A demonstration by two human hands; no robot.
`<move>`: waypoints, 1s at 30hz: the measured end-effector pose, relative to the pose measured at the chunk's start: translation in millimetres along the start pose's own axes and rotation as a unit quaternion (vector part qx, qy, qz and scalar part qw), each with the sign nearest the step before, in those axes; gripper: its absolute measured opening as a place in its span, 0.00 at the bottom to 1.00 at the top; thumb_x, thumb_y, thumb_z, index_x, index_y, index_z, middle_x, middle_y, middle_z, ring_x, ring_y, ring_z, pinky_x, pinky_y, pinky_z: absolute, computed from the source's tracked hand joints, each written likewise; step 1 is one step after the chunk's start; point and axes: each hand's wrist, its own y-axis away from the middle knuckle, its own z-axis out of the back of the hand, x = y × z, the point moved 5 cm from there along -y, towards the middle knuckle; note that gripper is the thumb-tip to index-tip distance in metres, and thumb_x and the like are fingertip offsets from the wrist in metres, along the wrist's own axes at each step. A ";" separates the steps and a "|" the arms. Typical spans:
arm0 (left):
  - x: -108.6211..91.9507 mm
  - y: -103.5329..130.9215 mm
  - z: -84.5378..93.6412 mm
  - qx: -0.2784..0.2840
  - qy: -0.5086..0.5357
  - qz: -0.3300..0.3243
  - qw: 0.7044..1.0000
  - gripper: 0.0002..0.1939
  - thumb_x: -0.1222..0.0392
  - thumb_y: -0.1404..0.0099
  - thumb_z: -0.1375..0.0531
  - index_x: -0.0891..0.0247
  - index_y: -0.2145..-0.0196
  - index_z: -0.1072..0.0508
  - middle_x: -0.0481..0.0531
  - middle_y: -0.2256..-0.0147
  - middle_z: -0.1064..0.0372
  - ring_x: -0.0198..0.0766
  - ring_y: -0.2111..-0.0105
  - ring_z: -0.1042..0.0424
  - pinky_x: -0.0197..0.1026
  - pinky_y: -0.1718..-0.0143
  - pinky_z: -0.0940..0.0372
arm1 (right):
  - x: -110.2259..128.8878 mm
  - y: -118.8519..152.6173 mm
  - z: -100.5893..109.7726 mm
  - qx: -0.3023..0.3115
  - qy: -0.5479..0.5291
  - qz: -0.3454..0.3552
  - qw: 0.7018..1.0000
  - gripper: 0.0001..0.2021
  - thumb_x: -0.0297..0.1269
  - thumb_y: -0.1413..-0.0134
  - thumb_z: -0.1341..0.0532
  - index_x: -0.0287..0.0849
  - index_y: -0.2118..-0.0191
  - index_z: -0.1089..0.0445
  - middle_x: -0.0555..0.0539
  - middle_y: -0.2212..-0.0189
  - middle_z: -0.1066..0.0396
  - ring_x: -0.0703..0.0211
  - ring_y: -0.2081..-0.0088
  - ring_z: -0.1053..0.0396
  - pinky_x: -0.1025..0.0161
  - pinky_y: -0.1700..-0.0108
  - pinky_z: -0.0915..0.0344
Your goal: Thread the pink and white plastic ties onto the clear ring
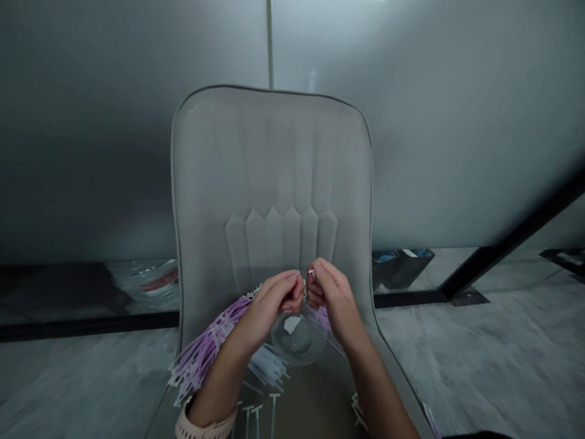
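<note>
My left hand (pixel 282 294) is closed, thumb pressed on the curled fingers; whatever it may hold is hidden or too small to name. Close beside it, my right hand (pixel 329 286) pinches a small white piece (pixel 311 272) whose kind I cannot make out. Under both hands sits a clear, round plastic container (pixel 299 353) with a white scrap (pixel 291 324) at it. Left of my left forearm lies a bundle of thin purple-and-white plastic strips (pixel 205 347). Pale, clear strips (pixel 269 366) lie beside the container, and several T-ended sticks (pixel 274 399) are nearer to me.
A grey padded chair (pixel 272 152) carries all these things on its seat. Behind it stand frosted panels (pixel 457 122) with a dark bottom rail (pixel 91 326). A clear plastic bag (pixel 146 283) and a dark box (pixel 404 268) show low behind the chair, above the marbled floor (pixel 516 360).
</note>
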 end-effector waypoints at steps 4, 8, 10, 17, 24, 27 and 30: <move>-2.5 0.5 2.2 -0.015 -0.025 -0.009 1.000 0.16 0.56 0.31 0.50 0.63 0.76 0.38 0.43 0.79 0.49 0.33 0.76 0.49 0.37 0.70 0.48 | 8.0 0.1 3.1 0.002 0.037 0.038 0.999 0.18 0.48 0.42 0.40 0.43 0.76 0.42 0.57 0.81 0.49 0.68 0.81 0.51 0.67 0.78 0.51; -3.2 0.7 5.0 -0.030 -0.035 -0.019 0.999 0.16 0.56 0.31 0.49 0.63 0.75 0.36 0.46 0.76 0.45 0.35 0.72 0.45 0.37 0.67 0.45 | 14.7 1.4 5.3 0.000 0.078 0.057 0.995 0.18 0.47 0.39 0.43 0.43 0.76 0.42 0.57 0.81 0.47 0.67 0.81 0.46 0.66 0.77 0.48; -3.2 0.9 6.5 -0.042 -0.045 -0.025 0.998 0.16 0.56 0.31 0.49 0.63 0.75 0.36 0.47 0.75 0.44 0.36 0.71 0.43 0.37 0.66 0.44 | 16.9 2.1 5.7 0.001 0.088 0.060 0.994 0.17 0.47 0.38 0.44 0.43 0.75 0.42 0.57 0.81 0.47 0.66 0.81 0.45 0.66 0.76 0.47; -7.0 3.5 0.8 0.002 0.136 0.002 0.991 0.16 0.56 0.32 0.47 0.63 0.76 0.35 0.49 0.72 0.43 0.38 0.66 0.39 0.41 0.59 0.39 | 17.3 1.6 9.0 -0.004 0.078 0.048 0.996 0.17 0.50 0.40 0.42 0.44 0.74 0.41 0.57 0.82 0.48 0.68 0.83 0.52 0.67 0.81 0.54; -7.4 2.3 -0.9 0.013 0.297 0.048 0.953 0.14 0.61 0.31 0.48 0.65 0.75 0.34 0.47 0.74 0.47 0.36 0.68 0.38 0.42 0.60 0.34 | 14.9 -1.3 14.9 0.000 0.090 0.031 0.995 0.18 0.52 0.41 0.42 0.44 0.73 0.40 0.57 0.82 0.47 0.67 0.82 0.49 0.67 0.80 0.50; -1.1 1.6 2.8 0.007 0.267 0.071 0.961 0.14 0.61 0.30 0.47 0.66 0.75 0.34 0.46 0.74 0.46 0.31 0.73 0.41 0.36 0.67 0.34 | 19.0 -0.6 12.8 0.003 0.135 0.052 0.989 0.17 0.49 0.40 0.43 0.43 0.75 0.39 0.55 0.82 0.42 0.65 0.80 0.43 0.66 0.75 0.44; 4.7 3.4 2.5 0.027 0.257 0.127 0.958 0.14 0.59 0.31 0.46 0.66 0.74 0.36 0.41 0.77 0.53 0.25 0.82 0.55 0.26 0.84 0.48 | 17.8 0.4 9.8 0.010 0.133 0.039 0.990 0.17 0.48 0.39 0.44 0.43 0.74 0.39 0.55 0.82 0.41 0.66 0.81 0.45 0.67 0.78 0.47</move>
